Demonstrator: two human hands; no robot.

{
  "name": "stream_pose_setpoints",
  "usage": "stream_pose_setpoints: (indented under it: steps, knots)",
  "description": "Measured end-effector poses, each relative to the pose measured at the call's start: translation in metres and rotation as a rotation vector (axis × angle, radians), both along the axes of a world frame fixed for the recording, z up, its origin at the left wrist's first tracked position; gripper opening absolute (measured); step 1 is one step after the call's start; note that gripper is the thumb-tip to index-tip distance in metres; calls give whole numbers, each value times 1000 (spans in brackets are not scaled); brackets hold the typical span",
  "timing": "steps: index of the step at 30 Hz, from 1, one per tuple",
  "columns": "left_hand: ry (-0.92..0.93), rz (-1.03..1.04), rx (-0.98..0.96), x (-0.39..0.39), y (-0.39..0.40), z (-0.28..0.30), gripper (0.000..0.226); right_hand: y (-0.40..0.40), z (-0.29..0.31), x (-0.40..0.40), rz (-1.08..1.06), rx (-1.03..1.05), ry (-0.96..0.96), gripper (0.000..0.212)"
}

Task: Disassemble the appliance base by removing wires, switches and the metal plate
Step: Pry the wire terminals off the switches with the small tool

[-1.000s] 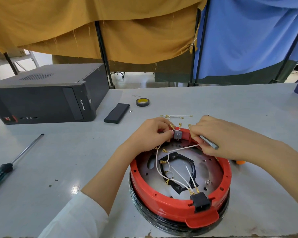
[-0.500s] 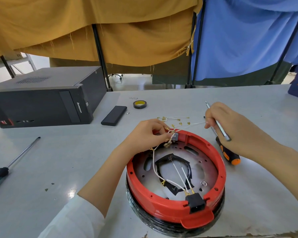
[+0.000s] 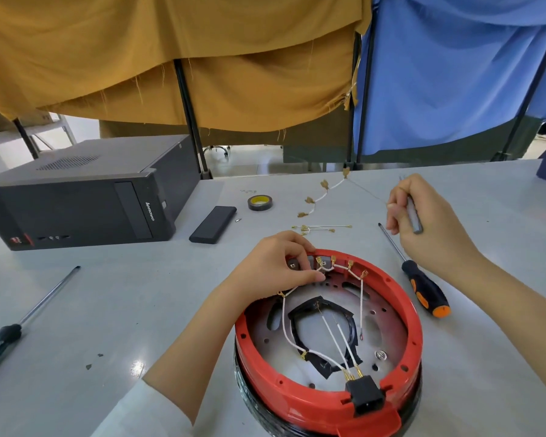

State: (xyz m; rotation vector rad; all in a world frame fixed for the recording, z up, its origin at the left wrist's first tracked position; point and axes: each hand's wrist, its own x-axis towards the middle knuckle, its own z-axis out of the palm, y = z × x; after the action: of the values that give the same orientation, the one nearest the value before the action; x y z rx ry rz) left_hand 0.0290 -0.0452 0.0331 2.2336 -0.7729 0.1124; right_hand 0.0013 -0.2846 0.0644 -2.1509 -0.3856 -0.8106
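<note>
A round red plastic appliance base (image 3: 325,389) sits at the table's (image 3: 139,310) near edge, its grey metal plate (image 3: 388,326) and white wires (image 3: 284,323) still inside. The left hand (image 3: 275,269) pinches wiring at the far rim, nearest the remaining terminals. The right hand (image 3: 423,225), raised toward the far right, grips a slim grey tool (image 3: 413,216) with a freed white wire strand (image 3: 325,192) trailing away leftward.
</note>
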Motion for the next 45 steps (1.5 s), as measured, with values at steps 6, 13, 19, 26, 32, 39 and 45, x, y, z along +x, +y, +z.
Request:
stream_pose_setpoints:
  steps: [6, 13, 19, 26, 32, 39, 45]
  knots:
    - [-7, 162, 11, 5, -1, -4, 18, 4, -22, 64, -67, 31, 446, 27]
    - [12, 170, 51, 10, 1, -7, 7, 10, -58, 128, -146, -167, 790, 23]
    - [37, 181, 33, 13, 0, -8, 6, 5, -60, 146, -230, -295, 586, 17]
    - [110, 177, 69, 15, 0, -9, 21, 11, -40, 103, -84, -250, 498, 6]
    - [128, 304, 195, 13, -1, -4, 24, 20, -17, 33, -1, -310, 454, 9]
    - [121, 652, 483, -5, 14, 2, 26, 24, -9, -1, -62, -490, 496, 18]
    - [221, 610, 666, -28, 27, 16, 41, 30, -15, -1, -107, -596, 530, 31]
